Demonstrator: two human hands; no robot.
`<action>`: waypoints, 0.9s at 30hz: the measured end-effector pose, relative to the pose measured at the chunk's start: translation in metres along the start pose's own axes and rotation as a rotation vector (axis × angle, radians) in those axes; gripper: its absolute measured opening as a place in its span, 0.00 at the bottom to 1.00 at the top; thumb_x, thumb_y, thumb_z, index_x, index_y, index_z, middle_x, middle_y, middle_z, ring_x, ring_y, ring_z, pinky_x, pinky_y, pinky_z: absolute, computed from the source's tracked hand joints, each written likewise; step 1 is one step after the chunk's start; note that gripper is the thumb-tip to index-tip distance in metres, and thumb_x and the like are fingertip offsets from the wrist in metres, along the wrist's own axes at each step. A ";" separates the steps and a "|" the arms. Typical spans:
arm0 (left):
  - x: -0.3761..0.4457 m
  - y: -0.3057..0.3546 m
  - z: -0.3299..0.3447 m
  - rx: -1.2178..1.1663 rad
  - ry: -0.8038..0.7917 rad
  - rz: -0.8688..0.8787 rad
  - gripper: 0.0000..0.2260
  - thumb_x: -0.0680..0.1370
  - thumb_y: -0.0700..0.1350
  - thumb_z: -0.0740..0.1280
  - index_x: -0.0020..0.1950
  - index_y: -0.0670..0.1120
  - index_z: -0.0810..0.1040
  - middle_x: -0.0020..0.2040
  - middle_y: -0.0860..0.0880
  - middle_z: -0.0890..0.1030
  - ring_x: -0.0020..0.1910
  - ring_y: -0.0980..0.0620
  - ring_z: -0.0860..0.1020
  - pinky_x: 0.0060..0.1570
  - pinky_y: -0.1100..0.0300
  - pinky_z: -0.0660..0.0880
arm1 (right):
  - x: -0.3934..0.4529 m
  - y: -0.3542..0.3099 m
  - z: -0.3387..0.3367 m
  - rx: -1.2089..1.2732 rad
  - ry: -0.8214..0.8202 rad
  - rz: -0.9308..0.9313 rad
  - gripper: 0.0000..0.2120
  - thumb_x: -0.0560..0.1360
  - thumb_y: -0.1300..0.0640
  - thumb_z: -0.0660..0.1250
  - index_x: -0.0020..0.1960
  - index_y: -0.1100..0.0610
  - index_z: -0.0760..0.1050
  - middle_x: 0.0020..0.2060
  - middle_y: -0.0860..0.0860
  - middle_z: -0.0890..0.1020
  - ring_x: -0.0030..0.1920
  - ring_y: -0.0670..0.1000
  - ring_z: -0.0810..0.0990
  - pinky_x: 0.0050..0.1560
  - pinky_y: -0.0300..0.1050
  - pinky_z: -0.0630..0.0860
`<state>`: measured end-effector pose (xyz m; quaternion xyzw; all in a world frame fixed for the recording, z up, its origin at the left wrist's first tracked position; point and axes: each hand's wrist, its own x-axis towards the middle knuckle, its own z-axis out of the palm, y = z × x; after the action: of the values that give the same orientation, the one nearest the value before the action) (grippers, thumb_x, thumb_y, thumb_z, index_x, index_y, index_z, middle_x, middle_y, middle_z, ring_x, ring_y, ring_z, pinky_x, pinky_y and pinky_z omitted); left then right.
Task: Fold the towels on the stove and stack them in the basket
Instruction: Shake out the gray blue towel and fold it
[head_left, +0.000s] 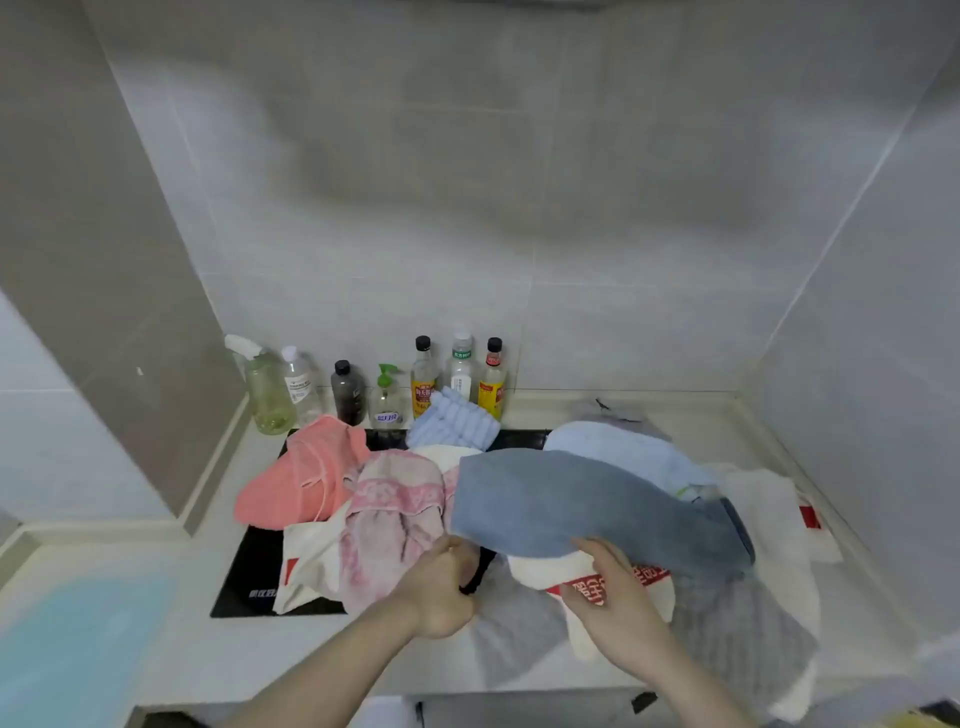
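A heap of towels covers the black stove (244, 577). A blue-grey towel (566, 504) is lifted over the middle of the heap; my left hand (441, 587) grips its near left edge and my right hand (613, 587) grips its near right edge. Below it lie a white towel with red print (613, 577) and a grey towel (737, 618). A pale pink towel (389, 525) and a coral towel (306, 473) lie to the left. A light blue ribbed towel (452, 421) and a pale blue towel (613, 441) sit behind. No basket is in view.
Several bottles (426, 374) line the tiled back wall, with a spray bottle (265, 389) at their left. A white cloth with a red patch (779, 509) spreads on the right counter. A light blue board (78, 644) lies at the near left. Walls close in on both sides.
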<state>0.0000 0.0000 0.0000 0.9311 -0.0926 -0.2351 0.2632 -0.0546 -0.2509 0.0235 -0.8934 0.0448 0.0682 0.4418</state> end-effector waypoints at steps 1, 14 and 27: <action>0.012 0.004 0.002 0.024 -0.021 -0.006 0.17 0.72 0.45 0.66 0.60 0.45 0.76 0.74 0.47 0.65 0.76 0.49 0.64 0.66 0.63 0.66 | 0.009 0.005 -0.007 0.000 -0.003 -0.017 0.26 0.77 0.51 0.71 0.72 0.44 0.67 0.72 0.38 0.65 0.73 0.43 0.66 0.74 0.43 0.64; 0.111 0.038 0.038 0.398 -0.175 -0.165 0.24 0.81 0.45 0.58 0.77 0.45 0.68 0.83 0.47 0.40 0.82 0.42 0.44 0.78 0.46 0.57 | 0.086 0.048 -0.065 -0.123 -0.138 -0.033 0.26 0.78 0.52 0.69 0.73 0.44 0.66 0.71 0.37 0.63 0.72 0.37 0.64 0.69 0.34 0.60; 0.124 0.021 0.020 0.177 0.167 -0.015 0.15 0.75 0.46 0.60 0.58 0.56 0.79 0.64 0.59 0.76 0.65 0.49 0.75 0.69 0.52 0.70 | 0.097 0.057 -0.073 -0.113 -0.136 -0.044 0.23 0.78 0.52 0.69 0.71 0.41 0.69 0.70 0.36 0.66 0.72 0.41 0.67 0.71 0.41 0.66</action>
<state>0.0971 -0.0635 -0.0516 0.9677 -0.0838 -0.1496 0.1848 0.0391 -0.3451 0.0072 -0.9109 -0.0088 0.1215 0.3943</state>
